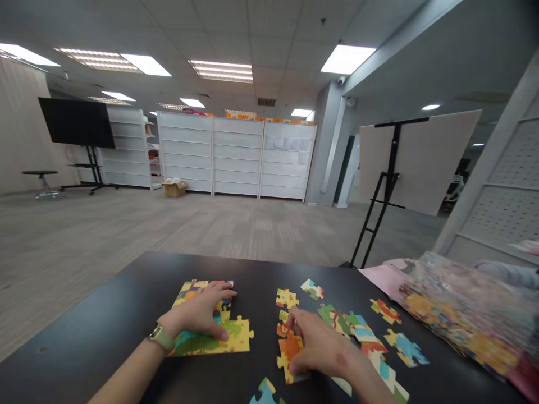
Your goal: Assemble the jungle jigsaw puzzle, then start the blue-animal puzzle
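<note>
My left hand [200,311] lies spread over a partly joined jigsaw puzzle [236,335], mostly yellow with green and blue parts, covering its middle. A pale green watch [162,338] is on that wrist. To the right, my right hand [322,345] has thumb and fingers closed at the edge of an orange puzzle piece [288,350], which lies in a column with other pieces. A yellow piece [287,297] sits at the top of this column. Part of the column is hidden by my right fingers. A blue piece [265,391] lies near the front edge of view.
More loose pieces lie to the right, among them a red-yellow piece [386,311], a blue-yellow piece [406,348] and a white-green piece [312,289]. A clear plastic bag [467,303] covers the right side of the black table [126,303]. Beyond stands an easel [389,163].
</note>
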Tool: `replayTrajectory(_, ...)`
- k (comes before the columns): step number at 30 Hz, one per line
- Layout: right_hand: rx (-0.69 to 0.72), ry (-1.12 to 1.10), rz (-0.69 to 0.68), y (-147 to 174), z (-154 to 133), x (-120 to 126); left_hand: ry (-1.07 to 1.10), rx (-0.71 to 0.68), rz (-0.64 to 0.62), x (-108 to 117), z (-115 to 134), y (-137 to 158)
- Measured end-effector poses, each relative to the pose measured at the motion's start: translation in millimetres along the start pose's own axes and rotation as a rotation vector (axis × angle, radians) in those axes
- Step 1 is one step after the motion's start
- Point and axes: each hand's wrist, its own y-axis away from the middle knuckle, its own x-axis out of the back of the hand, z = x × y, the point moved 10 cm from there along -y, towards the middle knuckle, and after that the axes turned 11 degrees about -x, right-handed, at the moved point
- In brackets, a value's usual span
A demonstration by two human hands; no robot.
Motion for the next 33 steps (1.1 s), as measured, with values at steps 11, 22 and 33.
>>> replayTrajectory(11, -0.052, 0.054, 0.091, -8.8, 5.8, 0.4, -0.020, 0.022, -0.004, -1.3, -3.1, -0.6)
replayTrajectory(22, 0.040, -0.022, 0.147, -15.2, 6.5, 18.3, -0.012, -0.012, 0.007, 0.5, 1.1, -0.2)
replayTrajectory(33, 0.138, -0.095, 0.105, -19.7, -2.2, -0.3, -0.014, -0.021, 0.015, -0.9, -0.5, -0.4)
